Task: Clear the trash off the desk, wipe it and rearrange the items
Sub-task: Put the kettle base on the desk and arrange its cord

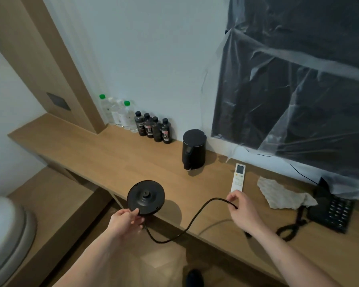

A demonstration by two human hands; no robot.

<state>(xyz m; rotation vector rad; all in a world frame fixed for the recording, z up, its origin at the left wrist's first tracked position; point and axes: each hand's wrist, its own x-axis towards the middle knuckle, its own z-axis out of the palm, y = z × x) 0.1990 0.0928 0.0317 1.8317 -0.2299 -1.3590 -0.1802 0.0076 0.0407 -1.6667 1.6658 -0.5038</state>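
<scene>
You are pinching the kettle base [146,197] at lower centre with your left hand [126,221], your right hand [241,210] closing its grip on the cord [187,226] (hanging slack off the desk [104,154]); tugging risks dragging the base over the edge.

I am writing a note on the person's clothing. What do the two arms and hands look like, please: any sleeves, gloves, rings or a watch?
Both forearms are bare up to the edge of the picture; no sleeve shows. The left hand and the right hand have no gloves. No watch, bracelet or ring can be seen on either wrist or on the visible fingers. The fingernails look short and plain, though they are small in the view.
</scene>
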